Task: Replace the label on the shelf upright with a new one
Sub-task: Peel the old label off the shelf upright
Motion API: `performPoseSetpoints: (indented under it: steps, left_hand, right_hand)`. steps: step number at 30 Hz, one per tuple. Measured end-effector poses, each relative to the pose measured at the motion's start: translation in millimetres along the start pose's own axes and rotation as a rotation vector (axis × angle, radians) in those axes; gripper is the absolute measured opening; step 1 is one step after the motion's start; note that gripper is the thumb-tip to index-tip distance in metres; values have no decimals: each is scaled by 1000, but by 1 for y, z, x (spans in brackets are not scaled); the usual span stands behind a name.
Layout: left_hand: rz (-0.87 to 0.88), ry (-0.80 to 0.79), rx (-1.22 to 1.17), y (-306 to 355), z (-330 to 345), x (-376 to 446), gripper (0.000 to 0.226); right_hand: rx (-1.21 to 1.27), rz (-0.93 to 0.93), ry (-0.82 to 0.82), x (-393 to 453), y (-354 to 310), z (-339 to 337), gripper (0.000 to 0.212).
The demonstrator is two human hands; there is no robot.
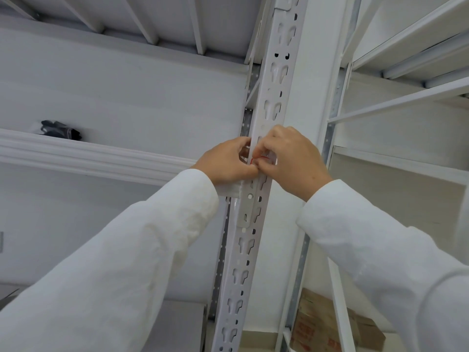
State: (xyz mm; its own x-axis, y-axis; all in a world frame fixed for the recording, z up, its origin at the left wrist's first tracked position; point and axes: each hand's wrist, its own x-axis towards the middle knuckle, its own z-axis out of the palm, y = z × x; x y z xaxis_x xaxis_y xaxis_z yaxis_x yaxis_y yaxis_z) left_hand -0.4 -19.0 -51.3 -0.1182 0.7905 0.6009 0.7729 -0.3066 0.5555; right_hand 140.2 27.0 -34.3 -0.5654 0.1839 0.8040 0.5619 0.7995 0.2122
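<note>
A white perforated shelf upright (272,80) runs from bottom centre to the top of the view. Both hands meet on it at mid height. My left hand (225,161) presses against the upright's left side, thumb and fingers pinched. My right hand (289,154) comes from the right, fingertips curled onto the same spot. Between the fingertips shows a small label with a red edge (258,158), mostly hidden by the fingers. I cannot tell whether it is stuck to the upright or lifted off it.
A white shelf beam (88,156) joins the upright from the left, with a dark glove-like item (61,130) lying on that shelf. More white shelving (406,97) stands to the right. Brown cardboard boxes (330,329) sit low at the bottom right.
</note>
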Motion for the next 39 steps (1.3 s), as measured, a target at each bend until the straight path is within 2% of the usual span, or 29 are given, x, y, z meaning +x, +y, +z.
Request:
performPoseSetpoints:
  steps: [2, 5, 7, 17, 20, 25, 29, 34, 39]
  left_hand:
    - [-1, 7, 7, 0, 1, 0, 16]
    - [7, 8, 23, -2, 1, 2, 43]
    - [2, 6, 38, -2, 2, 2, 50]
    - [8, -56, -7, 0, -2, 1, 76]
    - [1, -31, -22, -1, -2, 5, 76]
    - [-3, -15, -16, -2, 0, 8, 60]
    - [-11, 4, -25, -4, 1, 10, 59]
    - [-15, -1, -24, -4, 0, 10, 52]
    - [-14, -16, -39, -6, 1, 12, 61]
  right_hand:
    - [-60, -53, 4, 0, 1, -1, 7]
    - [-117, -118, 20, -2, 6, 2, 7]
    - [-126, -146, 21, -3, 11, 5, 6]
    - [75, -88, -28, -4, 21, 3, 7]
    - [121, -88, -21, -6, 22, 1, 7]
    - [144, -44, 40, -9, 23, 1, 13]
    - [64, -52, 75, -7, 20, 4, 4]
    - [62, -149, 81, -8, 10, 7, 7]
    - [120, -31, 164, -12, 24, 10, 8]
